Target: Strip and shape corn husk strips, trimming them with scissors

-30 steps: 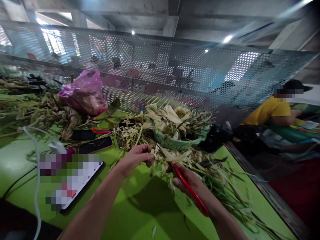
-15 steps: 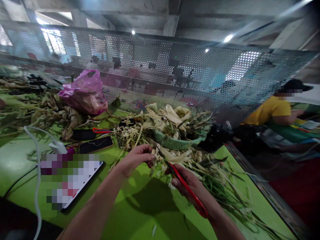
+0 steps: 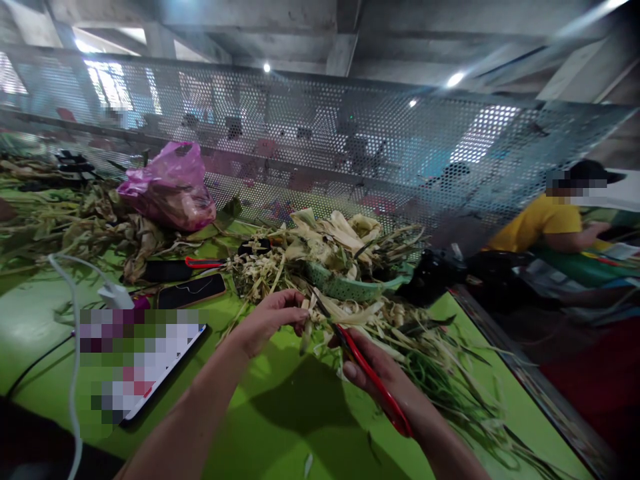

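My left hand (image 3: 267, 319) pinches a pale stalk with leafy husk (image 3: 313, 315) above the green table (image 3: 280, 427). My right hand (image 3: 383, 373) grips red-handled scissors (image 3: 373, 379), whose dark blades point up-left at the stalk beside my left fingers. Both hands hover just in front of a heap of cut stalks and husks (image 3: 350, 280). A green mesh basket (image 3: 345, 285) sits half buried in that heap.
A pink plastic bag (image 3: 170, 187) lies at back left among dried leaves. Two dark phones (image 3: 193, 290) and another pair of red scissors (image 3: 205, 262) lie left of the heap. A white cable (image 3: 75, 347) runs at left. A perforated metal screen (image 3: 350, 140) backs the table; a person in yellow (image 3: 545, 223) sits at right.
My right hand with the scissors has edged slightly up and left toward the stalk. My left hand has barely moved.
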`<state>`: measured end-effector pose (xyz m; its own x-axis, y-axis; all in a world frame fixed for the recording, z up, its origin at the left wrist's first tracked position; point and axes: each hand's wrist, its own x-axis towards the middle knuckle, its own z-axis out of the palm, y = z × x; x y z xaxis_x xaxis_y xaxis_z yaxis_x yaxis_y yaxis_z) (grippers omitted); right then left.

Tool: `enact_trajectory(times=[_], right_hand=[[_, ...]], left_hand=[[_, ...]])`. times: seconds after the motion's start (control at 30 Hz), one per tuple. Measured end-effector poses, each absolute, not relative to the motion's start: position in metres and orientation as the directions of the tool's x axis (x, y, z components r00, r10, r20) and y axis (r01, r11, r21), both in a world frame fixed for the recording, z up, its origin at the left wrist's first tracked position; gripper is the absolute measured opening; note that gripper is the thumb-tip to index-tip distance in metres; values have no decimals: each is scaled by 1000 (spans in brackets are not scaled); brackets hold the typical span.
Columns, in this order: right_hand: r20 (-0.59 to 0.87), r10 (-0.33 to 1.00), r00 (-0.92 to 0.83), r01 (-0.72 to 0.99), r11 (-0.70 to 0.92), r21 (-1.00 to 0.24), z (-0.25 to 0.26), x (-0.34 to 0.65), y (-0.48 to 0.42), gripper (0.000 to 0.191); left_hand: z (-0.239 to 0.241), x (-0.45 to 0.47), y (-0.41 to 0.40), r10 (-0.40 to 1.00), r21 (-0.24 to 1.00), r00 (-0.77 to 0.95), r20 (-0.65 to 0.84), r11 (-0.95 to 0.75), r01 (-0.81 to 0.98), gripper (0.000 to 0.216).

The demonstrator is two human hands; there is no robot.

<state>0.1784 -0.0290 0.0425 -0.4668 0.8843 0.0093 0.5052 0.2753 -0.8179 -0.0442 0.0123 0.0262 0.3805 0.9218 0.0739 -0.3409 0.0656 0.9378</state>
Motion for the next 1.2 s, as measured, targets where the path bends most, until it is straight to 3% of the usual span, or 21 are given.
enact_trajectory(times=[0.63,0.87,1.2], right_hand=[[1,911,-412,442,200,-874,32,181,-26,37],[-18,919,-394,467,183,-865,25,182,-20,41],[-55,963,-264,319,33,-947,25,184,-17,43]], left_hand=[[24,-44,13,911,939,403,87,60,-338,18],[24,-46,12,913,944,398,96,44,-328,18],[22,-45,19,969,932,247,25,66,-356,24]])
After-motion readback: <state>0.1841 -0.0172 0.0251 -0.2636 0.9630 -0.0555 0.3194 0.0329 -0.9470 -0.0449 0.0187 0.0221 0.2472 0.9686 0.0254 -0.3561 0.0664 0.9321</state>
